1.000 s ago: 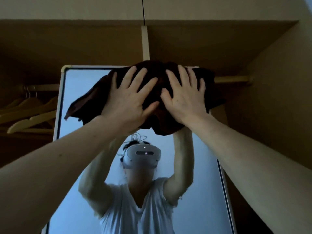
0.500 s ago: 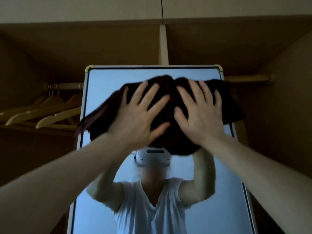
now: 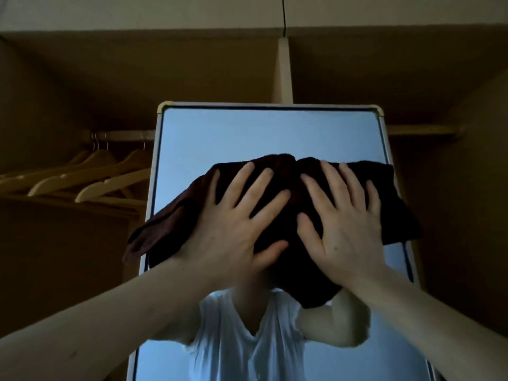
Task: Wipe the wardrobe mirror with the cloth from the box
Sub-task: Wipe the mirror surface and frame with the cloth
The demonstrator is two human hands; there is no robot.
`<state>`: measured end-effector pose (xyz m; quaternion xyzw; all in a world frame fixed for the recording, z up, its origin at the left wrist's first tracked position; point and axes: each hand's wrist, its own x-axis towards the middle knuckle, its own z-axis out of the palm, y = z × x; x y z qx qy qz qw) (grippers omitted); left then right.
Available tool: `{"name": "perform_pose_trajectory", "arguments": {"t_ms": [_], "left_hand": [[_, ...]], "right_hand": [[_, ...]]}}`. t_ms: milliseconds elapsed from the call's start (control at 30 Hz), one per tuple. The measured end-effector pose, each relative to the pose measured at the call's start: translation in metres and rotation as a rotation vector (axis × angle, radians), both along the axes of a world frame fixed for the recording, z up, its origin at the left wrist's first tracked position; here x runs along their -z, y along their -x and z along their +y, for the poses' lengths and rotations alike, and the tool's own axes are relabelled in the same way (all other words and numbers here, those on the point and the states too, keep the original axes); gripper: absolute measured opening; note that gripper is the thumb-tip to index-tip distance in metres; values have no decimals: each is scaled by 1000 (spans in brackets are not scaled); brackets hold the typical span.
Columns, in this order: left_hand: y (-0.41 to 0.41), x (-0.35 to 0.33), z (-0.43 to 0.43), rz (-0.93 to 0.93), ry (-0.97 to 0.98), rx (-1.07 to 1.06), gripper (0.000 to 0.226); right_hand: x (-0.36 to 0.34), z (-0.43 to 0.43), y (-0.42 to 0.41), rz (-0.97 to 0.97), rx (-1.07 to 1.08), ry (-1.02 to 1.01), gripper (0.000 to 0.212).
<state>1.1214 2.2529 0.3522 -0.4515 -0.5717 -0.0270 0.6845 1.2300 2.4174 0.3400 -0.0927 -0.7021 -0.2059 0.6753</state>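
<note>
both flat, splayed hands, left hand (image 3: 233,224) and right hand (image 3: 343,226), press the dark brown cloth (image 3: 288,188) on the white-framed mirror (image 3: 247,133); its loose overhanging corner could slip.

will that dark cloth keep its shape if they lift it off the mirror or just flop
Probably floppy: the cloth sags past the mirror frame beyond the left hand, where nothing presses it. Likely light, since the left hand and right hand pin it to the glass with flat palms alone.
</note>
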Motion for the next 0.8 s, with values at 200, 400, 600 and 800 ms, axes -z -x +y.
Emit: {"name": "perform_pose_trajectory", "arguments": {"t_ms": [200, 400, 600, 800], "left_hand": [[-2, -75, 3, -57, -92, -59, 69], [-2, -78, 2, -82, -128, -58, 69], [-3, 15, 3, -56, -57, 32, 65], [-2, 36, 8, 14, 78, 54, 65]], "right_hand": [[-85, -6, -1, -8, 14, 71, 64], [-93, -8, 1, -7, 43, 69, 63], [9, -4, -1, 9, 15, 33, 58], [49, 4, -9, -59, 16, 20, 57]]}}
